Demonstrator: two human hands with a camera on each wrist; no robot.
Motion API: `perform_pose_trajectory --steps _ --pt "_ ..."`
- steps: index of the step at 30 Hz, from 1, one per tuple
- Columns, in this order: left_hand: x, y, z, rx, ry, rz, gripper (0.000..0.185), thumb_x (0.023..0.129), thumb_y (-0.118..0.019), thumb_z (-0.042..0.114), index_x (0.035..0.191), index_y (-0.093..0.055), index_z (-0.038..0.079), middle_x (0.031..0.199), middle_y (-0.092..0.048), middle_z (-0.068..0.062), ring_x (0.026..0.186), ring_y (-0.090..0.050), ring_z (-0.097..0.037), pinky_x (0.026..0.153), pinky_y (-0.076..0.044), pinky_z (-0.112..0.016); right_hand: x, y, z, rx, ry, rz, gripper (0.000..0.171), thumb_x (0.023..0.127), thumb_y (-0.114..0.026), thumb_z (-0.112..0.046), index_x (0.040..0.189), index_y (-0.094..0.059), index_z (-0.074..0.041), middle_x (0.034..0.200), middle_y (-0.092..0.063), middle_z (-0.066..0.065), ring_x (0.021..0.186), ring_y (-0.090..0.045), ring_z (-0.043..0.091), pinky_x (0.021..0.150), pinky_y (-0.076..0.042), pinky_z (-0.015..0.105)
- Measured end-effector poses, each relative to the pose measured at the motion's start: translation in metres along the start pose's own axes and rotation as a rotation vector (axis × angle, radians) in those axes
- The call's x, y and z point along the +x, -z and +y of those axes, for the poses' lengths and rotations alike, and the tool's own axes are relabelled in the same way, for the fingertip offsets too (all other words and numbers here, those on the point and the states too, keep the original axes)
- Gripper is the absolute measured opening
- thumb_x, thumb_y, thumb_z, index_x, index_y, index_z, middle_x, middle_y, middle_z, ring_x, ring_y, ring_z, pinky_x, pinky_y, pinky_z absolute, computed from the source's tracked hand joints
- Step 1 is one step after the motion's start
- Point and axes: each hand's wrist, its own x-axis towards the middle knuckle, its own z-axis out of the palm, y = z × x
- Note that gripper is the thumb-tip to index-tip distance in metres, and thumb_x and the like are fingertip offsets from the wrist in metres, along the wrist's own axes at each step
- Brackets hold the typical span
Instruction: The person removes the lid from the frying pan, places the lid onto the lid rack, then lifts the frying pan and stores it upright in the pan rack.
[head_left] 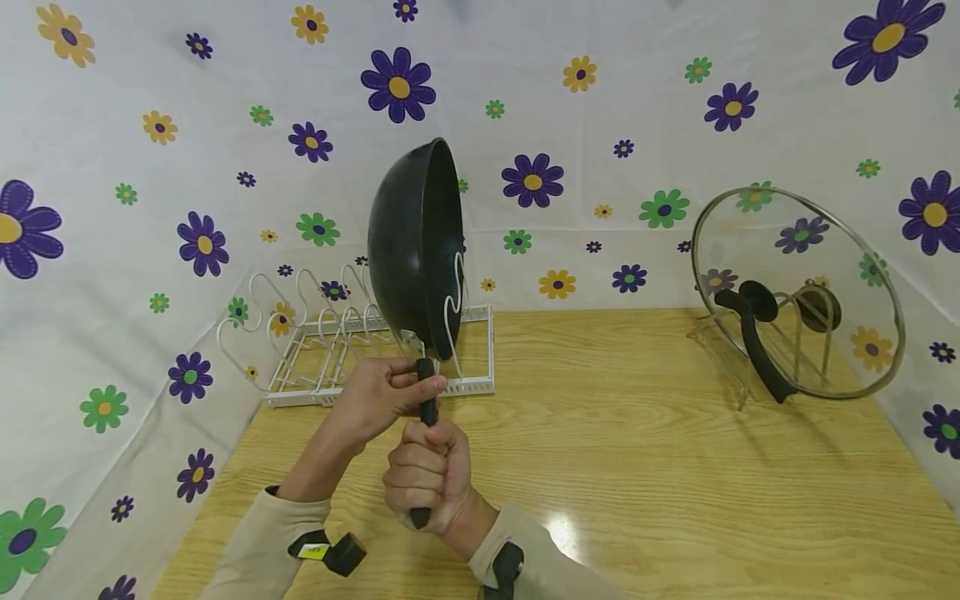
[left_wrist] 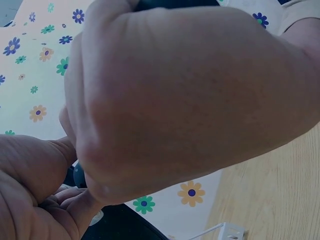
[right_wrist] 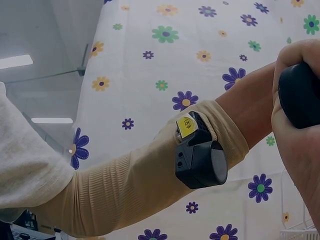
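A black wok stands on its edge in the front slot of a white wire rack, its long black handle pointing down toward me. My left hand pinches the top of the handle near the pan. My right hand grips the lower part of the handle in a fist; the handle's end shows in the right wrist view. The left wrist view is filled by the back of the right hand and the left hand's palm.
The rack sits at the back left of a wooden table. A glass lid with a black knob leans on a stand at the back right. Flowered cloth walls the table on three sides.
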Motion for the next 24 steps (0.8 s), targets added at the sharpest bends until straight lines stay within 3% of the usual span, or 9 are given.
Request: perform_pose_trajectory --steps 8,14,24 --pt "0.001 -0.002 -0.006 -0.013 0.009 -0.014 0.038 0.095 -0.076 0.024 0.116 -0.07 -0.007 0.093 -0.078 -0.013 0.081 -0.076 -0.023 0.068 -0.058 -0.027 -0.003 0.002 0.0 0.01 0.005 0.009 0.045 0.097 -0.056 -0.015 0.059 -0.031 -0.019 0.044 -0.028 -0.01 0.034 -0.021 0.003 0.035 -0.019 0.016" --pt "0.002 -0.004 -0.008 -0.013 0.001 -0.009 0.037 0.094 -0.077 0.025 0.113 -0.071 -0.006 0.085 -0.077 -0.009 0.078 -0.075 -0.022 0.066 -0.057 -0.028 -0.005 0.003 -0.001 0.011 0.004 0.016 0.045 0.096 -0.056 -0.015 0.059 -0.031 -0.019 0.044 -0.029 -0.01 0.034 -0.021 0.003 0.035 -0.019 0.016" --pt "0.003 -0.007 -0.014 -0.012 0.021 -0.005 0.037 0.093 -0.078 0.028 0.113 -0.072 -0.003 0.093 -0.078 -0.012 0.078 -0.076 -0.024 0.067 -0.058 -0.031 -0.009 0.006 -0.002 0.003 -0.001 0.021 0.045 0.096 -0.056 -0.014 0.059 -0.031 -0.019 0.044 -0.028 -0.01 0.034 -0.021 0.003 0.035 -0.019 0.016"
